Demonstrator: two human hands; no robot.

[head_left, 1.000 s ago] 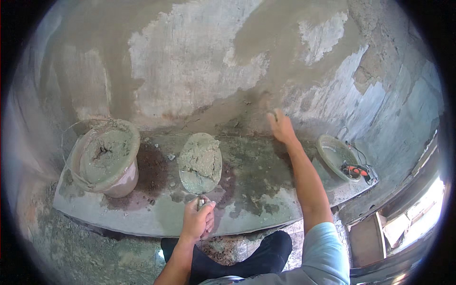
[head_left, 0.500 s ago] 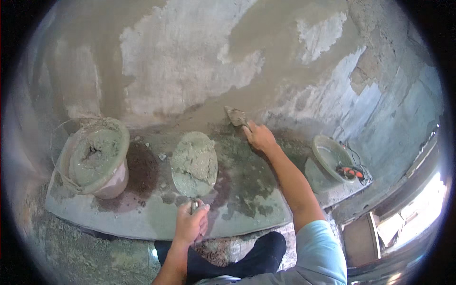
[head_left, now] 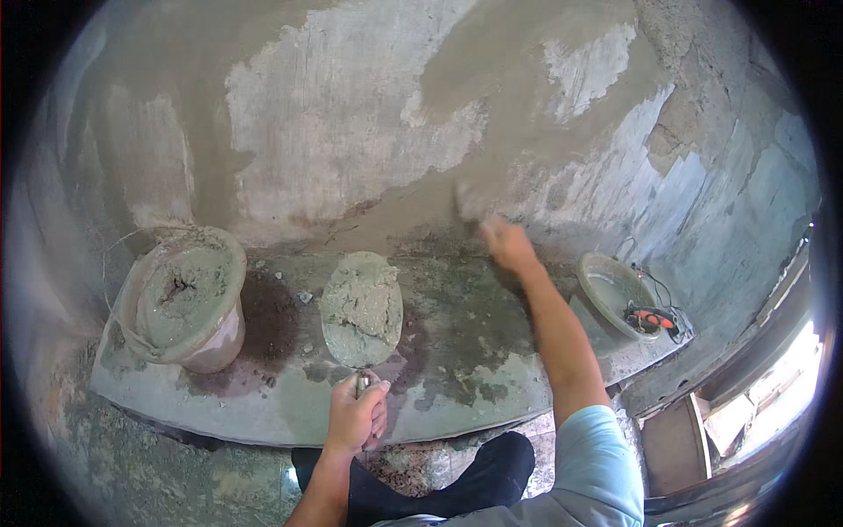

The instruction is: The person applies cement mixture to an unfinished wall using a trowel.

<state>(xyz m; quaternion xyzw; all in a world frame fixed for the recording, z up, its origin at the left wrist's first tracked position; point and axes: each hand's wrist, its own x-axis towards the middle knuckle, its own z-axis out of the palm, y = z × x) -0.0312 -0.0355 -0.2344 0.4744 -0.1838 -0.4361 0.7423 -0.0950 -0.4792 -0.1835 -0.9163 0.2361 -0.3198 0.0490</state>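
My left hand (head_left: 356, 408) grips the handle of an oval plate (head_left: 339, 338), which carries a lump of wet grey mortar (head_left: 364, 297) above the ledge's front part. My right hand (head_left: 509, 246) is closed on the handle of a trowel (head_left: 465, 198), whose blade is blurred by motion at the lower part of the plastered wall (head_left: 334, 105). Darker, damp-looking plaster spreads in patches around the blade, beside paler bare areas.
A bucket of mortar (head_left: 219, 338) with a wire handle stands on the concrete ledge (head_left: 219, 408) at left. A shallower container (head_left: 590, 290) with an orange-handled tool (head_left: 652, 318) sits at the right end. Boards (head_left: 676, 439) stand beside a bright opening at lower right.
My right hand and trowel swept left along the wall's lower part, then moved back right and slightly up. My left hand stays low, holding the mortar-laden plate.
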